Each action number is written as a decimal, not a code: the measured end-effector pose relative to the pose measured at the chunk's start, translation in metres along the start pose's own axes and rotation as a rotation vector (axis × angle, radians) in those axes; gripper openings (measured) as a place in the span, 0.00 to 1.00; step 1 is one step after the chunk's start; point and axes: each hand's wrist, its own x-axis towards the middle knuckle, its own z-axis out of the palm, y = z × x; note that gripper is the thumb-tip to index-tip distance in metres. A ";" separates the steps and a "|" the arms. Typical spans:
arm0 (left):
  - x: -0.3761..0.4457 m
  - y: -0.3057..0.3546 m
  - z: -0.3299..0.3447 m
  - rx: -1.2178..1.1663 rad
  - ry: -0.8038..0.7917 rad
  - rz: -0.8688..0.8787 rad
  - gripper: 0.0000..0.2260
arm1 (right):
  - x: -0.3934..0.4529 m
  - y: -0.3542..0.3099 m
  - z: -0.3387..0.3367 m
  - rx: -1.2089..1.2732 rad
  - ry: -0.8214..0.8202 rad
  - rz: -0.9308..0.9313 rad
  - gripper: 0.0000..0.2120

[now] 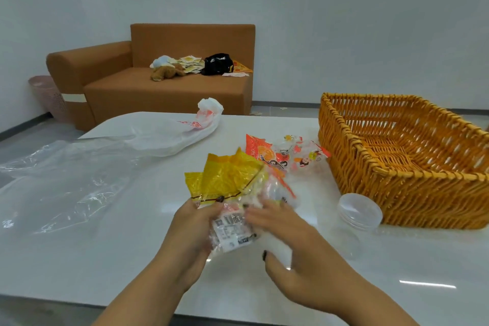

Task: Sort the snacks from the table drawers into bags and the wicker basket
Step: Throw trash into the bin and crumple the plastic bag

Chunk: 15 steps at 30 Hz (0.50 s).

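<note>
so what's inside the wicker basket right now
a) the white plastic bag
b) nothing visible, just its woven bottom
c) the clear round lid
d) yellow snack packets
b: the wicker basket shows only bare woven bottom; the snack packets are in the hands, the clear round lid and white plastic bag lie on the table outside it.

The basket [407, 156] (at the bench's right edge) is cut off by the frame; the packets' [232, 227] label print is unreadable.
</note>
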 end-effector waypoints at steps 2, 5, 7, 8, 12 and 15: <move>0.000 0.004 0.002 -0.009 0.032 0.016 0.10 | 0.007 -0.008 -0.004 0.056 0.368 0.122 0.28; 0.001 0.005 0.005 -0.027 0.013 0.016 0.11 | 0.020 -0.008 -0.005 0.486 0.616 0.591 0.38; 0.002 0.003 0.009 -0.020 0.004 -0.018 0.10 | 0.023 -0.002 -0.005 1.060 0.514 0.727 0.31; 0.003 0.001 0.012 -0.001 0.006 -0.035 0.10 | 0.025 -0.001 -0.004 1.228 0.498 0.751 0.23; 0.009 -0.007 0.020 -0.040 0.057 -0.096 0.11 | 0.024 0.001 -0.005 0.519 0.485 0.513 0.19; 0.010 -0.006 0.026 -0.122 0.023 -0.089 0.20 | 0.016 0.006 -0.006 -0.008 0.397 0.060 0.28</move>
